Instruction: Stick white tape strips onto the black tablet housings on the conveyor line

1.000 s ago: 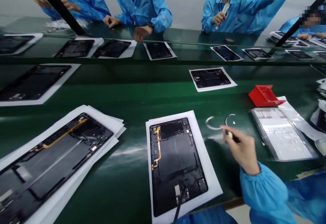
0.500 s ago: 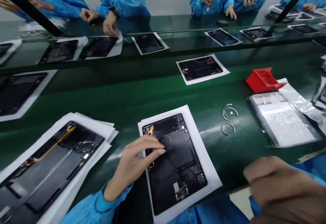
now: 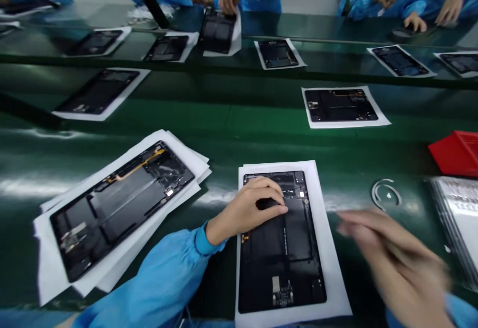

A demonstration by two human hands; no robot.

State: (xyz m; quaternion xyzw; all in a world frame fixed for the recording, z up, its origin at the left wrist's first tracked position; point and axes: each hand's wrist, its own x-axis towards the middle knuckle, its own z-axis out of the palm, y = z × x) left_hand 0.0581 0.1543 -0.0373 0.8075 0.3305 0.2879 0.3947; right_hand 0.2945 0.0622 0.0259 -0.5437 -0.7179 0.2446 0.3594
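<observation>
A black tablet housing lies on white paper in front of me. My left hand is over its upper left part, thumb and fingers curled toward each other with a gap at the tips; nothing shows between them. My right hand is in the air to the right of the housing, smeared by motion. Its fingers look drawn together, and what they hold, if anything, cannot be made out. Further left, a second housing with an orange flex strip rests at a slant on several white sheets.
Curved white pieces lie right of the paper, beside a clear-wrapped stack and a red bin. More housings on paper, such as one, sit further back. People in blue sleeves work across the bench.
The view has swung left, so things appear further right. My right hand has lifted and come nearer the housing. Across the bench, a person's hand has tilted up a housing.
</observation>
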